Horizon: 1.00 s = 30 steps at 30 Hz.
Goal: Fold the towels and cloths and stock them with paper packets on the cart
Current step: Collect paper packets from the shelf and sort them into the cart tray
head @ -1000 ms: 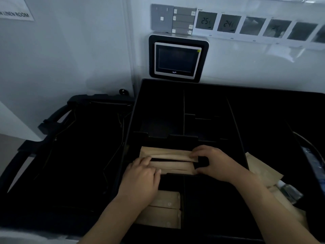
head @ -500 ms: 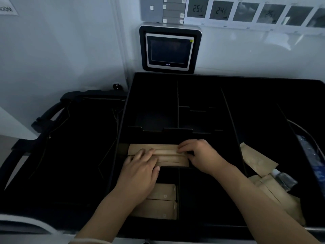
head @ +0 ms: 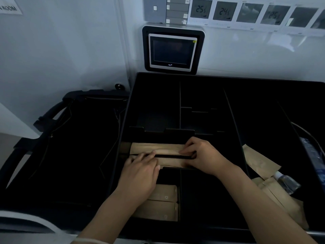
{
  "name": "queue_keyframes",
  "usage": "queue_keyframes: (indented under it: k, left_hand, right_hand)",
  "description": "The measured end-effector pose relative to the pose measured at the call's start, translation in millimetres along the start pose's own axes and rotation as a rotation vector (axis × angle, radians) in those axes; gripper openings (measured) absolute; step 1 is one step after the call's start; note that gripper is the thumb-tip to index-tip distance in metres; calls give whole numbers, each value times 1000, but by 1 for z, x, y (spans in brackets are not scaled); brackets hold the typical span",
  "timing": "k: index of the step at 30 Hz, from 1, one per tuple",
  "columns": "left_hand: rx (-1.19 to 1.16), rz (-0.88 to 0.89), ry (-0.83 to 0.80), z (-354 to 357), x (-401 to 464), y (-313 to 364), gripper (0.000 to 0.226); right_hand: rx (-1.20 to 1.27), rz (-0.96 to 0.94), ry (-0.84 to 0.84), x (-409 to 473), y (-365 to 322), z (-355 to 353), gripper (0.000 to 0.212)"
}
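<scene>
Both hands work the paper packets [head: 158, 149] in the cart tray's [head: 228, 81] middle slot: left hand [head: 140, 171] pressing flat on them, right hand [head: 202, 155] pinching their right end. Best to square the edges against the divider [head: 163, 132], then seat them evenly.

A single wide-angle view is provided, taken from the wearer's head and directed forward and steeply downward. The divided black cart tray [head: 207, 81] is seen at close range, within arm's reach, filling the lower frame. The wall panel [head: 173, 50] is included along the top edge. Straight edges are curved near the margins.
</scene>
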<state>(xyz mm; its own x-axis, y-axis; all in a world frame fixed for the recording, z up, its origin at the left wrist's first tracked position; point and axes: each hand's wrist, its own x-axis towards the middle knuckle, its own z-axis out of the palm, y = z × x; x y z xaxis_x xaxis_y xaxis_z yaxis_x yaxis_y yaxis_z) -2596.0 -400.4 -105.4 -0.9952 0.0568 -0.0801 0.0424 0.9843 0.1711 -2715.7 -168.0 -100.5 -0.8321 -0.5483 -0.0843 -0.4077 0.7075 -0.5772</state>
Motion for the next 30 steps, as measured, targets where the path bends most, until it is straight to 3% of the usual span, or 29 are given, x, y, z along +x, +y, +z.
queue_keyframes:
  k: [13,24,30]
  left_hand:
    - [-51,-81,58,0,1,-1,40]
    - [-112,-84,86,-2,3,-5,37]
    - [-172,-73,129,-8,-1,-3,26]
  right_hand:
    - [64,-40,101,2,-3,8,21]
    - [81,-11,63,3,3,5,16]
    - [49,-2,19,2,-2,1,27]
